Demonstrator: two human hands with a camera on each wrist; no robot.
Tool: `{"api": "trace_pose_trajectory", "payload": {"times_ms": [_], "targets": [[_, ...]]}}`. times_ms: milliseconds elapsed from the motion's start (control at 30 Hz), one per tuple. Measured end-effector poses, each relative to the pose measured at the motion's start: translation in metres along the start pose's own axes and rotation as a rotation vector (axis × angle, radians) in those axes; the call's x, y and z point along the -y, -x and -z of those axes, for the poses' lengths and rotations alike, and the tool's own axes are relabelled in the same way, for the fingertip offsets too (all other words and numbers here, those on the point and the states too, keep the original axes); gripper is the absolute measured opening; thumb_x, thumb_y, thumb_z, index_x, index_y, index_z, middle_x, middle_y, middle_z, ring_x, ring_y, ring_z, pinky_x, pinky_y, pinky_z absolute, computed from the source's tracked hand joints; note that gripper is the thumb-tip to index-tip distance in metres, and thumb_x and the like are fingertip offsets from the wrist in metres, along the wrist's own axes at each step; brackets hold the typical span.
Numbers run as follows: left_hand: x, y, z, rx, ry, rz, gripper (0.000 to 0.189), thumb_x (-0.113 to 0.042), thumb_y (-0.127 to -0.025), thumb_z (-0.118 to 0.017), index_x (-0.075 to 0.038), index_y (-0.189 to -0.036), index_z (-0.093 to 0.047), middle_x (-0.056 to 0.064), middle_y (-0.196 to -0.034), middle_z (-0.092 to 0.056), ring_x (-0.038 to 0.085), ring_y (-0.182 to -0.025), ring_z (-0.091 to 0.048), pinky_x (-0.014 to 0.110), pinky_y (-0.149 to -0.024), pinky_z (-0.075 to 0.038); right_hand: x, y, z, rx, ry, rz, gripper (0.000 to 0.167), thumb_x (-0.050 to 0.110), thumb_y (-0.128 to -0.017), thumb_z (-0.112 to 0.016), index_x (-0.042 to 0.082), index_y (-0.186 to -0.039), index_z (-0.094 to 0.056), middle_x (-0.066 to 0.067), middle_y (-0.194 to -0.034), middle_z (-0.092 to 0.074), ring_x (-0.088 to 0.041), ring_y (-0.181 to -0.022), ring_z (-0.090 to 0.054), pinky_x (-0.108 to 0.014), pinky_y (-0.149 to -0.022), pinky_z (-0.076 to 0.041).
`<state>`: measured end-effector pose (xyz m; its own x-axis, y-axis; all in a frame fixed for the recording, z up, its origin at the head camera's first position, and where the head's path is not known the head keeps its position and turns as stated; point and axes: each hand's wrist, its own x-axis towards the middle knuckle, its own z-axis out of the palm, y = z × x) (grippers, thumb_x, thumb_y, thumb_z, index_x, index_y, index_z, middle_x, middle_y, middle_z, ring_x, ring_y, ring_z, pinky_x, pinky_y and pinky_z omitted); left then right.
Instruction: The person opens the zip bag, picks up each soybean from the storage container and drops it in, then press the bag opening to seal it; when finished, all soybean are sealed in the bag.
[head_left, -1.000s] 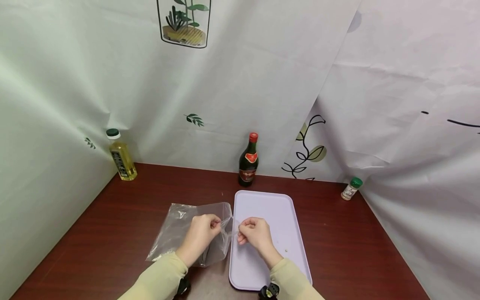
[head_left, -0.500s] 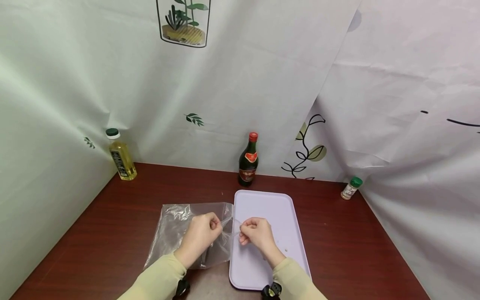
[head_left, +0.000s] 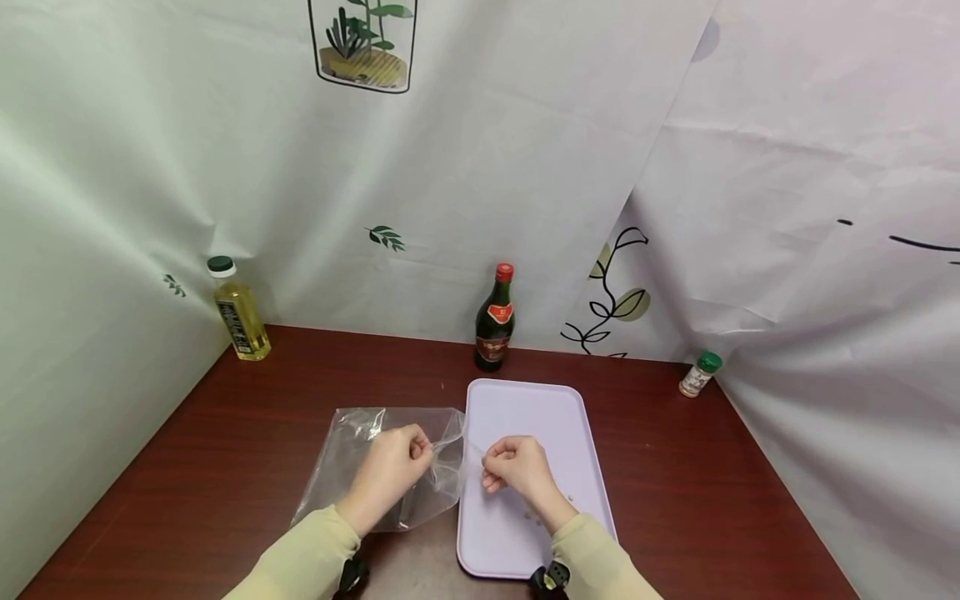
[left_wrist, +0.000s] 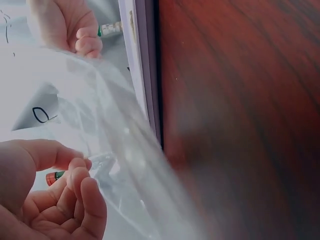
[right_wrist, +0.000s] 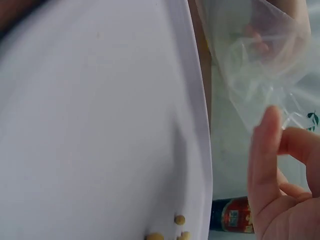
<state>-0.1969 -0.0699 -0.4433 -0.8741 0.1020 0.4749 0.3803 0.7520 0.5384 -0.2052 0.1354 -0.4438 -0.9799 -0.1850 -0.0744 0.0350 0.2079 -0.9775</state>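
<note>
A clear plastic bag (head_left: 352,458) lies left of the tray, its mouth end reaching the tray's edge. My left hand (head_left: 390,467) pinches one edge of the mouth between thumb and fingertips, also visible in the left wrist view. Across from it, over the tray, my right hand (head_left: 522,468) pinches a drawn-out corner of the film with thumb and forefinger. Beneath the right hand is a pale lilac tray (head_left: 525,408). Several small tan beans (right_wrist: 180,220) lie on it, some partly hidden by the right wrist in the head view.
A dark green bottle with a red cap (head_left: 495,321) stands behind the tray. At the back left is a bottle of yellow oil (head_left: 242,318), and at the back right a small green-capped shaker (head_left: 699,375). White printed cloth (head_left: 450,150) hangs around the dark red table (head_left: 697,500).
My left hand has shifted slightly left and the right hand slightly right, so the gap between them is wider. The bag's film is stretched between them, and more beans show beside the right wrist.
</note>
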Motion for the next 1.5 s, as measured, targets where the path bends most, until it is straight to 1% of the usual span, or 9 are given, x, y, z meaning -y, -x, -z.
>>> {"api": "trace_pose_trajectory", "payload": {"times_ms": [100,233,433,667,867,1133,1333,1433,1500], "targets": [[0.002,0.002,0.001,0.027,0.002,0.003,0.020,0.000,-0.069,-0.064,-0.016,-0.061,-0.055,-0.011,-0.054,-0.046,0.002,-0.052,-0.040,0.019,-0.051,-0.038,0.000,0.001,0.002,0.032,0.036,0.002,0.006,-0.007,-0.079,-0.060,-0.013,-0.078,-0.060,-0.013,-0.060,-0.065,-0.007,-0.046,-0.059,-0.029,-0.051,-0.054],[0.003,0.003,0.004,0.045,0.005,0.006,0.020,-0.001,-0.068,-0.064,-0.017,-0.060,-0.056,-0.012,-0.054,-0.046,0.001,-0.051,-0.040,0.019,-0.051,-0.038,-0.001,0.001,0.005,0.043,0.074,0.001,0.006,-0.006,-0.080,-0.060,-0.012,-0.079,-0.061,-0.014,-0.060,-0.065,-0.006,-0.047,-0.059,-0.030,-0.051,-0.055],[0.005,0.003,0.008,0.008,-0.012,-0.010,0.020,0.000,-0.065,-0.064,-0.017,-0.059,-0.055,-0.012,-0.054,-0.046,0.001,-0.051,-0.040,0.019,-0.051,-0.037,-0.001,0.001,0.010,0.040,0.104,0.008,0.005,-0.007,-0.081,-0.061,-0.012,-0.079,-0.062,-0.015,-0.060,-0.065,-0.007,-0.047,-0.060,-0.032,-0.051,-0.055],[0.008,0.003,0.014,0.010,-0.016,0.040,0.017,-0.004,-0.066,-0.066,-0.017,-0.060,-0.057,-0.012,-0.055,-0.048,0.002,-0.052,-0.042,0.020,-0.052,-0.038,0.001,0.003,0.016,0.029,0.092,-0.011,0.006,-0.007,-0.081,-0.060,-0.012,-0.081,-0.061,-0.013,-0.061,-0.065,-0.008,-0.048,-0.060,-0.033,-0.053,-0.055],[0.010,0.003,0.017,-0.009,-0.028,0.036,0.017,-0.003,-0.065,-0.066,-0.017,-0.060,-0.057,-0.010,-0.055,-0.048,0.003,-0.053,-0.042,0.021,-0.052,-0.038,0.001,0.004,0.020,0.017,0.086,-0.006,0.007,-0.007,-0.081,-0.061,-0.014,-0.082,-0.061,-0.016,-0.062,-0.065,-0.009,-0.049,-0.061,-0.035,-0.054,-0.056],[0.011,0.004,0.021,0.005,-0.042,0.058,0.018,-0.004,-0.066,-0.066,-0.018,-0.060,-0.057,-0.011,-0.055,-0.048,0.004,-0.054,-0.043,0.021,-0.054,-0.039,-0.003,0.004,0.025,0.001,0.080,-0.022,0.007,-0.008,-0.080,-0.060,-0.013,-0.084,-0.059,-0.013,-0.061,-0.065,-0.008,-0.048,-0.061,-0.033,-0.053,-0.055],[0.010,0.003,0.024,0.021,-0.028,0.078,0.015,-0.002,-0.068,-0.065,-0.015,-0.062,-0.059,-0.009,-0.056,-0.050,0.005,-0.055,-0.045,0.022,-0.055,-0.040,-0.004,0.005,0.027,-0.028,0.043,-0.042,0.020,-0.011,-0.076,-0.062,-0.010,-0.095,-0.053,-0.010,-0.061,-0.064,-0.012,-0.049,-0.062,-0.033,-0.052,-0.055],[0.010,0.002,0.027,0.024,-0.013,0.096,0.014,-0.002,-0.068,-0.065,-0.014,-0.063,-0.060,-0.008,-0.057,-0.051,0.005,-0.055,-0.046,0.022,-0.055,-0.041,-0.003,0.006,0.028,-0.012,0.031,-0.045,0.024,-0.012,-0.076,-0.062,-0.010,-0.097,-0.051,-0.008,-0.061,-0.063,-0.012,-0.049,-0.062,-0.033,-0.052,-0.055],[0.011,0.002,0.029,0.021,-0.005,0.106,0.014,-0.003,-0.069,-0.065,-0.014,-0.064,-0.060,-0.008,-0.057,-0.051,0.005,-0.055,-0.046,0.021,-0.054,-0.041,-0.004,0.006,0.029,0.011,0.042,-0.040,0.025,-0.013,-0.075,-0.062,-0.011,-0.098,-0.051,-0.011,-0.061,-0.064,-0.012,-0.049,-0.062,-0.037,-0.053,-0.056]]}}
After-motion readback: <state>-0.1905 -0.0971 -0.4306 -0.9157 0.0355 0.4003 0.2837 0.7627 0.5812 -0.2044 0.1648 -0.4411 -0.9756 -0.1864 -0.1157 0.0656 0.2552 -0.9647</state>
